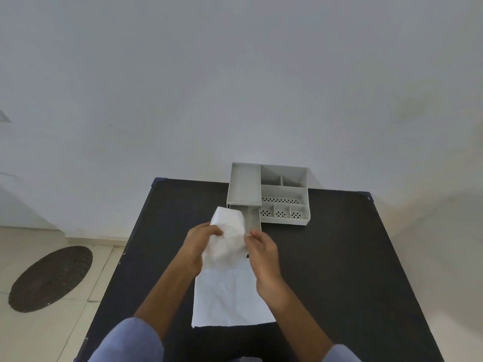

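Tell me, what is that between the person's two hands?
A crumpled white sheet: the left hand grips one edge, the right hand pinches the other. The head view shows it, above a second white sheet lying flat on the black table.

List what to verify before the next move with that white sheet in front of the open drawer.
1. Left hand grips the white creased paper sheet: ok.
2. Right hand pinches the sheet's opposite edge: ok.
3. Drawer of the grey plastic compartment organizer pulled out: ok.
4. Sheet folded small enough for the drawer: not ok, its lower half lies spread on the black table.
5. Drawer floor free: cannot tell, the raised sheet hides most of it.
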